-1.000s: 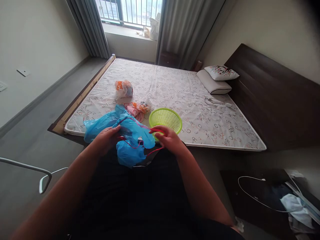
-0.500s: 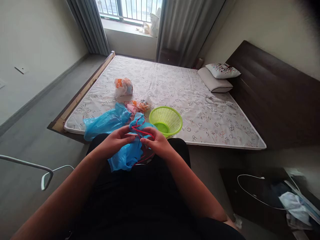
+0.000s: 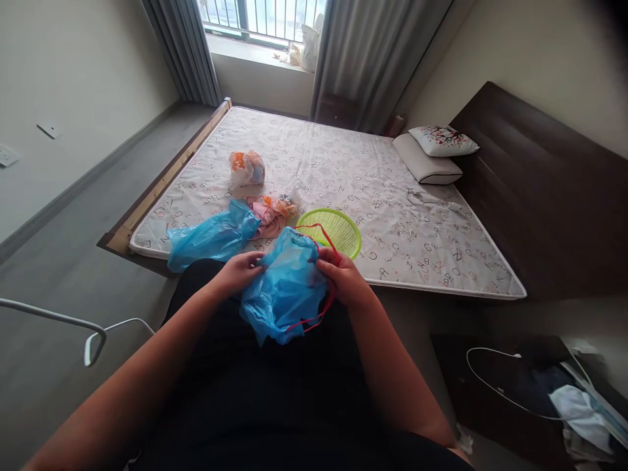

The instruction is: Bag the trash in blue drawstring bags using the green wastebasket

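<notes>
Above my lap I hold a blue plastic bag (image 3: 284, 281) with a red drawstring (image 3: 330, 239) looped along its right side. My left hand (image 3: 239, 271) pinches the bag's left edge. On the right edge, my right hand (image 3: 342, 273) grips the plastic, the red string running beside its fingers. Right behind the bag stands a green plastic basket (image 3: 338, 229), its lower part hidden by bag and hand. A second blue plastic bag (image 3: 216, 235) lies crumpled on the mattress to the left.
The patterned mattress (image 3: 392, 222) carries a pink cloth and an orange-and-clear bag (image 3: 282, 206), plus a filled clear bag (image 3: 248, 169). Two pillows (image 3: 432, 157) lie near the headboard (image 3: 534, 150). A metal rod (image 3: 53, 315) juts in at left; a dark low table (image 3: 490, 386) is at right.
The blue bag, bunched with the red string around it before, is now spread wider between my hands. My hands have moved apart, and the string hangs loose on the right.
</notes>
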`<state>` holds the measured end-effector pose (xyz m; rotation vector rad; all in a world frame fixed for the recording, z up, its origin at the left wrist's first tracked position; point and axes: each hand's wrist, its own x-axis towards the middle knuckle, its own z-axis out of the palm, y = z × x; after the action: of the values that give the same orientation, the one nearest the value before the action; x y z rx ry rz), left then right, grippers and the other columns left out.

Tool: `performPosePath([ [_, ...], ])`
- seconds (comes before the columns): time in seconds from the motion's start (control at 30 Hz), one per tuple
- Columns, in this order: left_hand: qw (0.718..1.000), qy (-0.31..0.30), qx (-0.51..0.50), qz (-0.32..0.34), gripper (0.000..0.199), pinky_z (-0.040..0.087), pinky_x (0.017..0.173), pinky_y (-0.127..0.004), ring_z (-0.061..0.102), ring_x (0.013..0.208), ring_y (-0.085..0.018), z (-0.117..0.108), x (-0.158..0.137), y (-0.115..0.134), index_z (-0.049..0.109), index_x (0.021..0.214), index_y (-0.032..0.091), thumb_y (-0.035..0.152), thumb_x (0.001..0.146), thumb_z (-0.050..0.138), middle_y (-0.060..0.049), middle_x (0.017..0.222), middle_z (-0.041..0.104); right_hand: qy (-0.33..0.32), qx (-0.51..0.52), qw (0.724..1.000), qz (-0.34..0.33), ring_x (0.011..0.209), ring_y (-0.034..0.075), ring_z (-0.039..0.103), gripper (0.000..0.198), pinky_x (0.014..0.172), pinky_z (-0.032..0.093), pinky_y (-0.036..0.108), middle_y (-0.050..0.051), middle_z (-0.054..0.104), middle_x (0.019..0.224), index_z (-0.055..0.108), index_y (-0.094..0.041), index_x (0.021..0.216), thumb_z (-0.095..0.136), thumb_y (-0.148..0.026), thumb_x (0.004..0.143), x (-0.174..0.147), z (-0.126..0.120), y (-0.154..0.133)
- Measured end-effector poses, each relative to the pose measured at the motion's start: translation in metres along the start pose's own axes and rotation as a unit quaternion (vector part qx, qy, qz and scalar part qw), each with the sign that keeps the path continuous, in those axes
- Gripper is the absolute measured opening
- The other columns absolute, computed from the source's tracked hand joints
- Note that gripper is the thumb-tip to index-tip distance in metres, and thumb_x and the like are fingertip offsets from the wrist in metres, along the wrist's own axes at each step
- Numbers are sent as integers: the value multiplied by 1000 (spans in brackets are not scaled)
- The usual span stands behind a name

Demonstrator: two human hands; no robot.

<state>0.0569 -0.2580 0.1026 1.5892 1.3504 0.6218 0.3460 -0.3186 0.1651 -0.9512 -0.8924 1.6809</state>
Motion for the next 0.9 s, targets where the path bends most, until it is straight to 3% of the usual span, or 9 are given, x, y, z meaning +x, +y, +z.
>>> performPosePath([
  [0.1, 997, 83, -4, -1, 50, 57, 83, -36, 72, 87, -27, -16, 7, -9, 79, 112, 18, 55, 79, 71, -9, 97, 80, 53, -22, 998, -19, 60, 8, 54, 48, 55, 44, 20, -5, 64, 75, 66, -22, 89, 98, -51, 67, -3, -16, -7],
  [0.2, 989, 142, -22, -31, 50, 57, 84, -37, 73, 88, -28, -34, 9, -9, 76, 116, 15, 50, 80, 69, -11, 99, 79, 92, -61, 993, -34, 52, 7, 44, 53, 48, 36, 20, -9, 53, 67, 57, -23, 84, 98, -53, 66, -4, -28, -11],
  [0.27, 982, 189, -26, -2, 51, 57, 90, -40, 73, 99, -29, -34, 4, -1, 73, 121, 14, 48, 83, 66, -14, 111, 78, 97, -93, 990, -44, 53, 6, 41, 55, 49, 33, 20, -10, 48, 66, 53, -23, 81, 97, -52, 68, -3, -30, -11],
  [0.4, 941, 268, 43, 203, 34, 48, 114, -46, 64, 126, -30, 2, -26, 42, 72, 112, 19, 45, 95, 58, -14, 127, 72, 63, -168, 982, -51, 57, 9, 40, 56, 53, 33, 23, -9, 42, 66, 44, -24, 77, 92, -51, 72, 0, -14, -7],
  [0.5, 937, 231, 49, 257, 31, 52, 100, -44, 67, 100, -27, 33, -47, 79, 71, 86, 21, 46, 98, 60, -10, 97, 71, 60, -279, 953, -100, 61, 10, 36, 48, 57, 32, 26, -8, 39, 67, 43, -24, 74, 86, -43, 78, 0, 6, -2],
  [0.6, 976, 110, -67, 178, 44, 54, 87, -40, 68, 88, -25, 46, -48, 100, 75, 91, 19, 59, 100, 59, -9, 89, 72, 42, -397, 899, -177, 66, 12, 38, 36, 63, 33, 28, -6, 42, 69, 45, -23, 70, 77, -30, 85, -3, 22, 4],
  [0.7, 975, 27, -217, 35, 56, 55, 77, -36, 70, 85, -24, 45, -36, 104, 77, 109, 17, 69, 86, 74, -9, 94, 75, -21, -456, 860, -230, 71, 14, 48, 21, 69, 40, 29, -1, 54, 78, 55, -22, 74, 66, -24, 93, -6, 29, 11],
  [0.8, 953, 10, -300, -28, 51, 55, 75, -31, 69, 82, -20, 37, -28, 100, 79, 103, 17, 55, 72, 91, -6, 92, 75, -81, -462, 850, -239, 81, 15, 59, 9, 77, 47, 29, 3, 65, 93, 72, -23, 94, 63, -24, 97, -8, 29, 16],
  [0.9, 930, 37, -363, -46, 44, 56, 75, -28, 70, 82, -17, 32, -28, 95, 76, 99, 16, 46, 71, 91, -5, 88, 73, -71, -436, 872, -213, 84, 16, 63, 11, 80, 50, 30, 3, 70, 94, 75, -24, 100, 67, -31, 98, -10, 26, 20],
])
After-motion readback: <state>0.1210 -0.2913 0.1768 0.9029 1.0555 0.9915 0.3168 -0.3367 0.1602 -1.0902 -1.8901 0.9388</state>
